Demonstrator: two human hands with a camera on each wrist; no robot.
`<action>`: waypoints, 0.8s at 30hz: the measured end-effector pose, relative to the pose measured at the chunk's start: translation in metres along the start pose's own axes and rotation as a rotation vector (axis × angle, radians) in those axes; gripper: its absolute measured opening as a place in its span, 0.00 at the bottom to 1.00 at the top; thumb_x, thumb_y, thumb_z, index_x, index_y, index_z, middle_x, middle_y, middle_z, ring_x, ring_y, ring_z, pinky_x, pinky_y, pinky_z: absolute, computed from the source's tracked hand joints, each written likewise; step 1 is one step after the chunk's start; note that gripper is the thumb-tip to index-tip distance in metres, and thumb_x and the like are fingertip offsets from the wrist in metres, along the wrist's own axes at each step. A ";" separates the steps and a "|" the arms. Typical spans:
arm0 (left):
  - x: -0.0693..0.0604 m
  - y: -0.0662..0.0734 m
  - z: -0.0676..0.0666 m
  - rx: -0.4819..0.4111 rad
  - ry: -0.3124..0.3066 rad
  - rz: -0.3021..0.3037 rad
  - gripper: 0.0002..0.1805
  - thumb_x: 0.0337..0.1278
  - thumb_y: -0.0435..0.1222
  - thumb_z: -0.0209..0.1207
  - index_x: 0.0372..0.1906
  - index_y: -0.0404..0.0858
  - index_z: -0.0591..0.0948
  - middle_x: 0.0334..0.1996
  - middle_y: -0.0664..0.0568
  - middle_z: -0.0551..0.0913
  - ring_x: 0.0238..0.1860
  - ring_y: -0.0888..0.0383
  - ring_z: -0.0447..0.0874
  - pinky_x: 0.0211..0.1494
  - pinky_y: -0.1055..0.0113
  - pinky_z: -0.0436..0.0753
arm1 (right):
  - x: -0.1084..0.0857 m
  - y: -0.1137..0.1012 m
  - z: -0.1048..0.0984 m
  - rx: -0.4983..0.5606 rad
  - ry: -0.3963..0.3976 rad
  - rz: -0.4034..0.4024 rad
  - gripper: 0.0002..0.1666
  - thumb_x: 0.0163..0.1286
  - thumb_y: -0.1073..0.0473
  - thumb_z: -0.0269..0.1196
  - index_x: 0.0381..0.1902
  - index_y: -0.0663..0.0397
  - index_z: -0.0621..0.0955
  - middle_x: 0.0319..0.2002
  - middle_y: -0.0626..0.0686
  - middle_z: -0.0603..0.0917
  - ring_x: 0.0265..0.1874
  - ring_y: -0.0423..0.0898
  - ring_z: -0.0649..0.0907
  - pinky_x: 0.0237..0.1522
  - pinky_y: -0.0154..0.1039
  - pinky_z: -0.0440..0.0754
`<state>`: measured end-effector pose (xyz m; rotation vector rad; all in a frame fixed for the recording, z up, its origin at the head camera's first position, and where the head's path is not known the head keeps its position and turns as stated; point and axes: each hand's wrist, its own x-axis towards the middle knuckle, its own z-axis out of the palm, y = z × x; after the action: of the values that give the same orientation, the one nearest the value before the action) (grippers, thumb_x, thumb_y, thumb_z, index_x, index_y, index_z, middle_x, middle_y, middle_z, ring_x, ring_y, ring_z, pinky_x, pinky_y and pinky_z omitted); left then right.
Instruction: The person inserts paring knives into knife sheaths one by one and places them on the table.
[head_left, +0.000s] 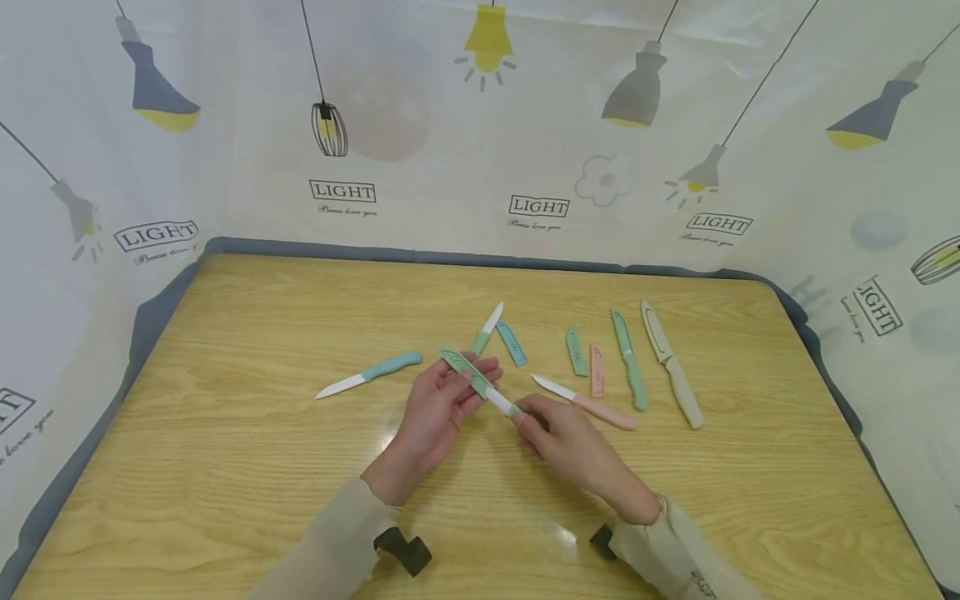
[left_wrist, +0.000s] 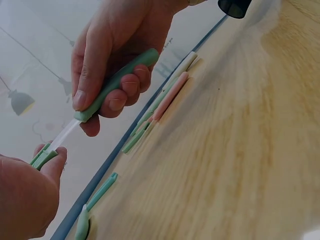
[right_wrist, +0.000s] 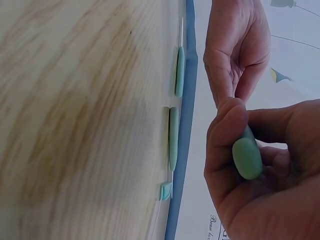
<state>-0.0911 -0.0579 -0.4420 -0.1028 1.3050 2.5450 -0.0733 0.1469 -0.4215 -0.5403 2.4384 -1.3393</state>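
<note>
1. Wood-grain counter [head_left: 225, 467] beneath my hands, lamp-printed curtain [head_left: 450, 142] behind it.
2. Nearest, my right hand [head_left: 566, 437] grips the handle of a green paring knife [left_wrist: 120, 82], its white blade [head_left: 498, 401] pointing away and leftward.
3. Along that same slanting axis, my left hand [head_left: 435, 408] pinches a green sheath [head_left: 454, 359]; the blade's tip seems inside, with a white stretch bare before the handle.
4. Just beside my right hand lies a pink-handled knife [head_left: 600, 409]; left of my left hand, a blue-handled knife [head_left: 392, 365].
5. Beyond: an unsheathed green-handled knife [head_left: 482, 340], a blue sheath [head_left: 512, 343] and, farther right, a pink sheath [head_left: 597, 371] and sheathed cream knife [head_left: 682, 392].
</note>
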 end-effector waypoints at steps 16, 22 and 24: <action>0.001 0.007 0.002 -0.059 0.057 0.022 0.17 0.84 0.33 0.43 0.67 0.29 0.69 0.62 0.39 0.80 0.62 0.50 0.83 0.67 0.58 0.81 | 0.004 0.001 0.005 0.024 0.004 0.010 0.17 0.83 0.55 0.56 0.39 0.62 0.84 0.24 0.48 0.82 0.20 0.39 0.77 0.18 0.30 0.74; 0.001 0.006 0.002 -0.021 0.071 0.056 0.15 0.84 0.32 0.44 0.64 0.28 0.70 0.61 0.36 0.81 0.61 0.48 0.84 0.66 0.57 0.81 | 0.003 0.001 0.004 0.006 -0.012 0.058 0.16 0.83 0.55 0.56 0.38 0.59 0.84 0.19 0.45 0.78 0.15 0.37 0.71 0.15 0.29 0.65; 0.001 0.005 0.003 -0.008 0.073 0.058 0.16 0.84 0.32 0.44 0.65 0.27 0.69 0.62 0.35 0.80 0.61 0.48 0.84 0.66 0.58 0.81 | 0.002 0.001 0.005 0.011 -0.013 0.064 0.16 0.83 0.56 0.56 0.38 0.59 0.84 0.20 0.45 0.78 0.16 0.37 0.71 0.15 0.29 0.65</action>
<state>-0.0935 -0.0582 -0.4368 -0.1635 1.3439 2.6180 -0.0734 0.1431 -0.4252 -0.4630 2.4153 -1.3184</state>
